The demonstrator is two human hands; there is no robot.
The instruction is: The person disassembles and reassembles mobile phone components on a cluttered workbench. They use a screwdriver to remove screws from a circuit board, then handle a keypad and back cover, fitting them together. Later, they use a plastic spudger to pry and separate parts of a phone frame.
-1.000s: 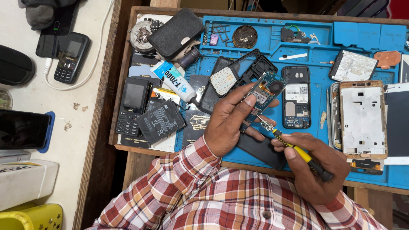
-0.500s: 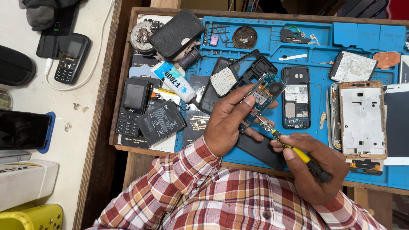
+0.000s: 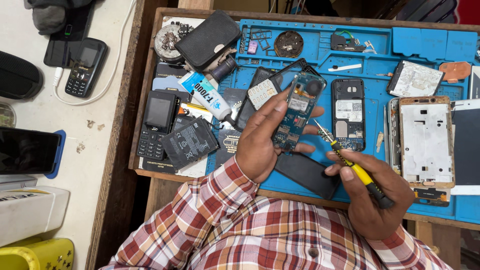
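Circuit board (image 3: 296,116) of a small phone, bare and blue-green, sits at frame centre above the blue work mat (image 3: 380,50), pinched in the left hand (image 3: 262,142). Right hand (image 3: 372,195) grips a yellow-handled screwdriver (image 3: 350,162), tip just beside the board's right edge (contact unclear). Mat holds an opened phone (image 3: 348,114) and a metal frame (image 3: 425,140).

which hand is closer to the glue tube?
Left. The left hand holds the circuit board just right of the glue tube. The right hand, gripping the screwdriver, sits farther right and lower, beyond the board.
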